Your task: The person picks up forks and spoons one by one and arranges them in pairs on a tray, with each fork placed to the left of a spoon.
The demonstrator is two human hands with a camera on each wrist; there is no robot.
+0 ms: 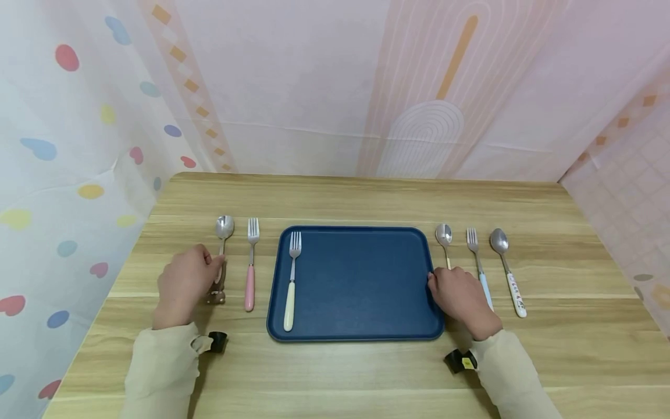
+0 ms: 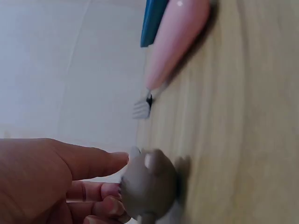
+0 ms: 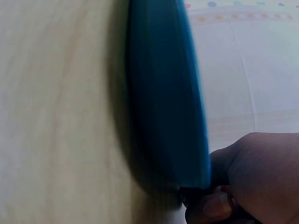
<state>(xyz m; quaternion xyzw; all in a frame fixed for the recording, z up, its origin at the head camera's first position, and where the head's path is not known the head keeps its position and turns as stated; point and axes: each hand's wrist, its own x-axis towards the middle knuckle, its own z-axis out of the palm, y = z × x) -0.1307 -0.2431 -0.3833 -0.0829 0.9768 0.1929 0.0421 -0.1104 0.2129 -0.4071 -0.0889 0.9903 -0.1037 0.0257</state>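
At the left, my left hand (image 1: pixel 184 282) pinches the handle of a metal spoon (image 1: pixel 225 226) between thumb and fingers. The spoon's brown handle end (image 2: pixel 150 186), shaped like a small animal, shows close up in the left wrist view. My right hand (image 1: pixel 462 295) grips the right edge of a dark blue tray (image 1: pixel 361 285), its thumb at the rim and its other fingers partly hidden by the tray wall. A fork with a cream handle (image 1: pixel 289 305) lies along the tray's left side.
Between the left hand and the tray lies a pink-handled fork (image 1: pixel 250 285). Right of the tray are a small spoon (image 1: pixel 444 234), a fork with a light blue handle (image 1: pixel 473 240) and a spoon with a patterned white handle (image 1: pixel 515 294). A patterned curtain (image 1: pixel 314 87) hangs behind the wooden table (image 1: pixel 335 378).
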